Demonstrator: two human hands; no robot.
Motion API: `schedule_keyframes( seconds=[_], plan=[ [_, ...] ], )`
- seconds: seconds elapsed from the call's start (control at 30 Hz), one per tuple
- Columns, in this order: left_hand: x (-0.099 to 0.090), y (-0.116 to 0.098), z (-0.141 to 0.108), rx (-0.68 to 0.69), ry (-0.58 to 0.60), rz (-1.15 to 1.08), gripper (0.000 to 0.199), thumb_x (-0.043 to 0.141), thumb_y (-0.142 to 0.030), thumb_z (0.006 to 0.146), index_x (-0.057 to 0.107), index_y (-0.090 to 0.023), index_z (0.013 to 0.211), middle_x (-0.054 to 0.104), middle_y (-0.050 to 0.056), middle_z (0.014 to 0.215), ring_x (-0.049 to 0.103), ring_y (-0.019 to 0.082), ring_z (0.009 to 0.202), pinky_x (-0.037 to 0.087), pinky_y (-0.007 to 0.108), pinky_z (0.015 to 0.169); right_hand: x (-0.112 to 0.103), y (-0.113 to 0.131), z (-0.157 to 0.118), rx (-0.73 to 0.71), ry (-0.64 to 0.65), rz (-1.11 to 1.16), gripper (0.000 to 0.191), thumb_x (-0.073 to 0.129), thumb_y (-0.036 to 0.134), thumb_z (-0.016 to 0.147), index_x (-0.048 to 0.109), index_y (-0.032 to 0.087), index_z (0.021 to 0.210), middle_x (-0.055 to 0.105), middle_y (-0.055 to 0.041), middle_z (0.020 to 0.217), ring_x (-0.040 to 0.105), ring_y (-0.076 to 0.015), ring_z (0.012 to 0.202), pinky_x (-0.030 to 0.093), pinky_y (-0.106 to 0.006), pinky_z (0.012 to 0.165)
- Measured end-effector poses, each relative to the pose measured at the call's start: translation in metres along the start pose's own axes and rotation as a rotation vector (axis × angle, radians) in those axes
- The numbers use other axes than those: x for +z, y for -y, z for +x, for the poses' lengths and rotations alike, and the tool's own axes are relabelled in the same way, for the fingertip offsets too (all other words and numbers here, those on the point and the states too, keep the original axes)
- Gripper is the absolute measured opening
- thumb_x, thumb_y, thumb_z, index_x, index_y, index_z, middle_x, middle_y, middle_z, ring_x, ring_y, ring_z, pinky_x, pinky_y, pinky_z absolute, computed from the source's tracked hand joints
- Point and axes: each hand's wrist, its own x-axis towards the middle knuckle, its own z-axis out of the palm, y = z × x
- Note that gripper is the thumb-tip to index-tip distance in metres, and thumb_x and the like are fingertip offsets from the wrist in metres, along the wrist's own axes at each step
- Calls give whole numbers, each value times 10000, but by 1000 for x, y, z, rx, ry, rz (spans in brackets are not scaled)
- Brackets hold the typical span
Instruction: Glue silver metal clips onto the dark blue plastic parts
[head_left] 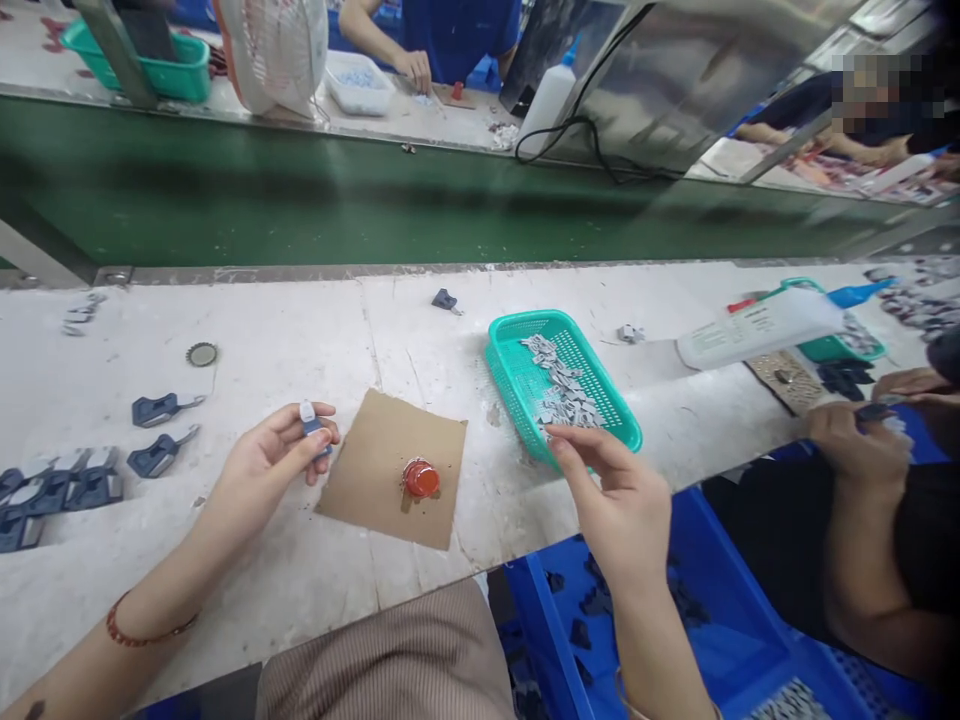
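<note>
Left hand (274, 455) pinches a small clip (310, 420) (grey-blue) — right hand (619, 495), fingers spread, over the basket (517, 385).

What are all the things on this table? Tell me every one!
teal basket: one, right of centre, holds small grey pieces
cardboard square: one, brown, centre
red blob: one, on the cardboard
dark blue clips: several, at the left
bottle cap: one, far left
white bottle: one, blue tip, lying at the right
blue bin: one, below the table edge
left hand: grip on a small blue-and-white part
right hand: fingers reach into the teal basket
</note>
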Motion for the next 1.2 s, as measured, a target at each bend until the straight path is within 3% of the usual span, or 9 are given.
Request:
schedule_keyframes(
  seconds=[0.1, 0.2, 0.33, 0.47, 0.6, 0.77, 0.9, 1.0, 1.2],
  plan=[
    [-17, -1, 3, 72, -119, 212, 370, 695, -433, 814, 610, -211, 1098, 674, 40, 936, 622, 176, 804, 478, 249, 651, -13, -24, 11, -62, 1, -192, 168, 597, 320, 897, 733, 229, 937, 712, -60, 923, 642, -209, 776, 529, -363, 719],
    [-40, 3, 0, 184, -285, 518, 385, 678, -414, 826, 552, -250, 1151, 680, 14, 958, 647, 246, 965, 484, 292, 760, -22, -43, 30, -160, 143, -353, 203, 557, 302, 901, 729, 219, 970, 716, -82, 955, 629, -267, 898, 510, -422, 786],
    [-66, 5, -9, 205, -549, 973, 363, 680, -367, 823, 524, -318, 1147, 560, -59, 702, 556, 177, 619, 359, 250, 556, -17, -54, 55, -262, 378, -427, 233, 540, 298, 905, 732, 182, 972, 720, -104, 949, 630, -293, 938, 496, -455, 830],
    [-79, 2, -15, 427, -453, 1129, 168, 594, -380, 869, 591, -375, 1037, 572, -7, 924, 496, 160, 550, 316, 274, 493, -5, -51, 71, -272, 520, -476, 230, 523, 236, 890, 741, 172, 926, 700, -111, 948, 638, -290, 933, 504, -431, 804],
    [-78, -5, -14, 281, -417, 1447, 298, 415, -478, 918, 586, -317, 1100, 525, 112, 1161, 462, 158, 466, 318, 322, 417, -3, -51, 80, -290, 634, -438, 248, 489, 248, 906, 731, 200, 886, 703, -94, 973, 625, -287, 982, 489, -421, 839],
    [-42, -26, 9, 360, -500, 1635, 415, 394, -458, 938, 588, -201, 1200, 542, 170, 1199, 602, 261, 646, 335, 332, 450, -6, -56, 84, -293, 681, -401, 232, 490, 272, 912, 708, 200, 885, 713, -89, 961, 618, -282, 975, 474, -426, 859],
    [7, -36, 61, 615, -204, 1408, 339, 434, -361, 933, 615, -161, 1138, 589, 144, 1201, 647, 303, 945, 519, 403, 731, -3, -60, 86, -295, 683, -386, 217, 482, 265, 917, 678, 198, 856, 708, -89, 934, 609, -274, 940, 468, -419, 849],
    [47, -37, 114, 744, 7, 1239, 316, 445, -256, 907, 601, -139, 1156, 600, 156, 1218, 592, 315, 1117, 494, 454, 930, -2, -62, 85, -295, 674, -379, 227, 457, 246, 927, 657, 194, 833, 698, -92, 911, 605, -266, 912, 464, -420, 848],
    [110, -37, 190, 809, 138, 1118, 434, 484, -98, 833, 561, -153, 1257, 509, 155, 1411, 440, 313, 1320, 340, 490, 1114, -8, -60, 83, -285, 680, -354, 201, 498, 194, 906, 695, 199, 943, 700, -87, 962, 608, -265, 986, 462, -415, 886]
  ],
)
